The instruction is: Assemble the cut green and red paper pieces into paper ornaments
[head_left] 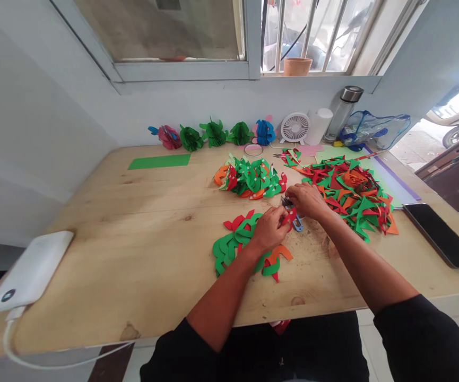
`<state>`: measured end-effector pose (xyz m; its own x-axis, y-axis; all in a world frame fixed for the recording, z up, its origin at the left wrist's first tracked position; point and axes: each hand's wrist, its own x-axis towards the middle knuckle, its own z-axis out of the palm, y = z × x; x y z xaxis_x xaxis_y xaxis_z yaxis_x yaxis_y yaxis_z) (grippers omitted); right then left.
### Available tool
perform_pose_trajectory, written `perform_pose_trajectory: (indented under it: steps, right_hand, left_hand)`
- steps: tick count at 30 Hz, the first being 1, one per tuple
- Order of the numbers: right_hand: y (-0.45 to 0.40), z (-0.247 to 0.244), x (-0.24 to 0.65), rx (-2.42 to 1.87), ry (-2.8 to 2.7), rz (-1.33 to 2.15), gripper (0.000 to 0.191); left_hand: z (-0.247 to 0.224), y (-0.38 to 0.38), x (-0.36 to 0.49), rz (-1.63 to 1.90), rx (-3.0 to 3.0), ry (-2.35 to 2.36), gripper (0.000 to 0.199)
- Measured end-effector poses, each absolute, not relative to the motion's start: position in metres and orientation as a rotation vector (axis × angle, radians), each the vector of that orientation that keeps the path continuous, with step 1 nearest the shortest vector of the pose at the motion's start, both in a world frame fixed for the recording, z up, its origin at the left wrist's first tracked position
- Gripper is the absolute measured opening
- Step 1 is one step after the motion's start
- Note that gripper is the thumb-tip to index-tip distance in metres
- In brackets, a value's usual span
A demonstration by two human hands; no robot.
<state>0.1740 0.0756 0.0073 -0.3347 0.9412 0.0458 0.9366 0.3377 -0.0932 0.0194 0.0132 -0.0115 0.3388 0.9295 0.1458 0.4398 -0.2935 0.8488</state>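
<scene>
My left hand (pixel 271 229) is closed, pinching a curved red paper cutout (pixel 292 216) at its fingertips. My right hand (pixel 306 200) is just beyond it with fingers drawn together; what they grip is hidden. By those fingertips is a small tool with dark metal tips (pixel 286 201), and a blue-grey handle (pixel 298 225) shows below the red piece; whether they are one tool I cannot tell. Under and beside my left wrist lies a pile of green, red and orange paper cutouts (pixel 225 249). Farther back sits a second pile of cutouts (pixel 253 178), some with pale patches.
Paper scraps (pixel 352 191) are heaped to the right, near a phone (pixel 444 234). Folded paper figures (pixel 214 133), a white fan (pixel 295 127), a glass bottle (pixel 340 114) and a clear pouch (pixel 376 130) line the wall. A green strip (pixel 159 162) and power bank (pixel 32 270) lie left.
</scene>
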Motion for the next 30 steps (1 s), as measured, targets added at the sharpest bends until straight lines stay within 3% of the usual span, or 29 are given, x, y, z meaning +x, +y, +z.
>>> perform_pose_trajectory:
  steps: [30]
  right_hand:
    - [0.099, 0.028, 0.168, -1.391, -3.030, -0.143, 0.014]
  left_hand:
    - [-0.015, 0.015, 0.020, 0.844, 1.855, 1.187, 0.010]
